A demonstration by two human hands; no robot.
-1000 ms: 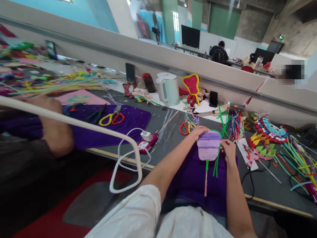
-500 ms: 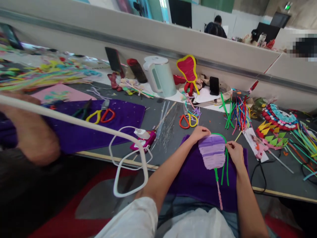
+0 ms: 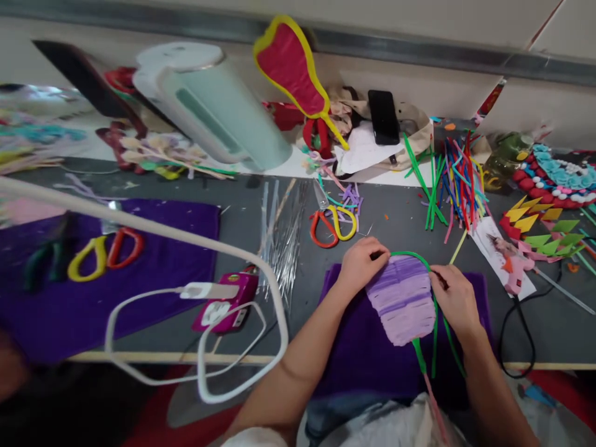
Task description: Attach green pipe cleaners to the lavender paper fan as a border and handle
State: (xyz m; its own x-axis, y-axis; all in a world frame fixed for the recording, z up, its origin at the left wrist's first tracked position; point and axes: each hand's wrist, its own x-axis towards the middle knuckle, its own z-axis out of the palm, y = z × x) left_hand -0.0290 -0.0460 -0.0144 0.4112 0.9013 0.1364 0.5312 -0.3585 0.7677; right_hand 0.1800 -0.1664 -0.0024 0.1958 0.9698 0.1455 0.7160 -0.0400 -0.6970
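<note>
A fan-shaped piece point(image 3: 403, 304) in bands of lilac and darker purple lies on a folded purple cloth point(image 3: 358, 360). Its handle is green at the top and pink below. Along its upper edge runs a green pipe cleaner point(image 3: 410, 254). My left hand point(image 3: 363, 267) pinches this pipe cleaner at the upper left corner. At the upper right corner, my right hand point(image 3: 456, 295) has thumb and fingers closed on the same green strand. Loose green ends hang below the right hand, along the fan's side.
Red-and-yellow-handled scissors point(image 3: 333, 222) lie beyond my left hand. Bundled pipe cleaners point(image 3: 459, 180) and a pink glue gun point(image 3: 514, 273) are to the right. A white cable point(image 3: 274, 298) loops by a pink power strip point(image 3: 226, 301). Behind stand a kettle point(image 3: 223, 105) and phone point(image 3: 384, 118).
The view has dipped and come closer to the table. Both hands remain at the fan's upper corners on the green pipe cleaner. Another person's arm has mostly left the view at left.
</note>
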